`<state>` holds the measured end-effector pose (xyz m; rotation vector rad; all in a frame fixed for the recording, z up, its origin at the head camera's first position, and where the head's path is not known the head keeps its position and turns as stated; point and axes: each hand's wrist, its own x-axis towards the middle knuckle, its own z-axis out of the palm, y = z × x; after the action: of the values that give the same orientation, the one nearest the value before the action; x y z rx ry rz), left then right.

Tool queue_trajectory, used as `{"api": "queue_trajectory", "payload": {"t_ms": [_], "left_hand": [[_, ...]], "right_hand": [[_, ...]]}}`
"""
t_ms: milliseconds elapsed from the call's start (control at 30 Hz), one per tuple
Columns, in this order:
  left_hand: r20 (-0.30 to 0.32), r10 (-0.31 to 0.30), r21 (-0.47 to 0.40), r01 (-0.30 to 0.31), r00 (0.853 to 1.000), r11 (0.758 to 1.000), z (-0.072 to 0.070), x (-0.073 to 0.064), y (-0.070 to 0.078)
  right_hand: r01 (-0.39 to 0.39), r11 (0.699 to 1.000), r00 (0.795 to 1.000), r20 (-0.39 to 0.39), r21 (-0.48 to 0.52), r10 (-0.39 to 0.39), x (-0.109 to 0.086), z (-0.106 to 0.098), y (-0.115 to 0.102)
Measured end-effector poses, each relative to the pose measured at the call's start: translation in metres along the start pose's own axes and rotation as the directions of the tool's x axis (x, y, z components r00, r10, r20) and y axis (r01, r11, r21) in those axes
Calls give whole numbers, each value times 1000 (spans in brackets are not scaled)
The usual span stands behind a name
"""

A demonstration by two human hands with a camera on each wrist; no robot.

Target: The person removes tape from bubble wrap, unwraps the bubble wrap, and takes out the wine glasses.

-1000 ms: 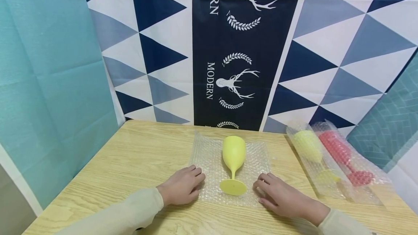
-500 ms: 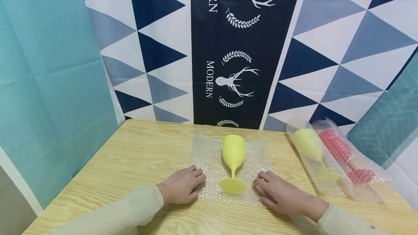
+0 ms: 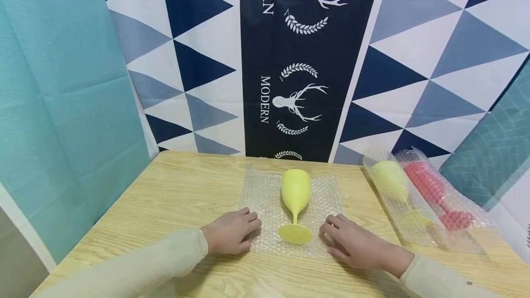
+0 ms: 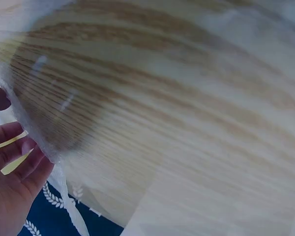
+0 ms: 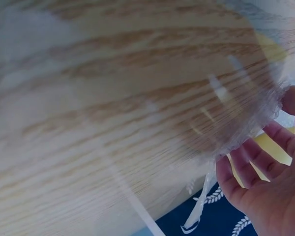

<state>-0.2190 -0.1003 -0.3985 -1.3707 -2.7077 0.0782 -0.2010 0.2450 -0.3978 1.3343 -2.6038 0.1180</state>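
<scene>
In the head view, a yellow plastic goblet (image 3: 296, 190) lies on a flat sheet of bubble wrap (image 3: 265, 192), its round foot toward me and its bowl pointing away. My left hand (image 3: 232, 232) rests at the sheet's left edge, fingers relaxed. At the right edge sits my right hand (image 3: 356, 245), its fingertips on the wrap. Neither hand touches the goblet. The left wrist view shows the left hand's fingers (image 4: 14, 147) along the wrap's edge. In the right wrist view, the right hand's fingers (image 5: 255, 162) also meet the edge, with yellow showing behind them.
To the right on the wooden table (image 3: 182, 187) lie two wrapped goblets side by side, one yellow goblet (image 3: 391, 180) and one red goblet (image 3: 430, 185), both inside bubble wrap. A patterned cloth (image 3: 207, 59) hangs behind the table; a teal cloth (image 3: 74, 105) hangs at the left.
</scene>
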Motion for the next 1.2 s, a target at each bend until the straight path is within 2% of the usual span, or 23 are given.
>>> {"api": "queue_trajectory", "payload": {"t_ms": [133, 333, 467, 633, 767, 900, 1067, 1200], "left_hand": [[31, 5, 2, -5, 999, 1000, -2, 2, -1], [131, -31, 19, 29, 991, 999, -12, 10, 1], [142, -33, 42, 28, 989, 999, -15, 15, 1], [114, -7, 120, -7, 993, 993, -17, 19, 2], [68, 14, 173, -26, 998, 985, -21, 22, 1], [25, 22, 196, -26, 999, 980, -25, 29, 0], [-23, -38, 227, 42, 999, 973, -28, 42, 0], [-71, -116, 178, 127, 991, 976, -29, 53, -1]], "right_hand": [[-13, 1000, 1000, 16, 0, 13, 0, -1, -1], [-4, 1000, 1000, 10, -4, 4, -1, -1, 0], [-5, 1000, 1000, 17, -7, 5, -1, -1, 1], [-9, 1000, 1000, 8, -19, 9, -2, -1, -1], [-10, 1000, 1000, -2, -26, 10, 0, -3, -2], [-28, 1000, 999, 29, -12, 28, 2, -6, -4], [-52, 999, 997, 62, 5, 52, 4, -5, -6], [-46, 999, 998, 45, 3, 46, 4, -2, -7]]}}
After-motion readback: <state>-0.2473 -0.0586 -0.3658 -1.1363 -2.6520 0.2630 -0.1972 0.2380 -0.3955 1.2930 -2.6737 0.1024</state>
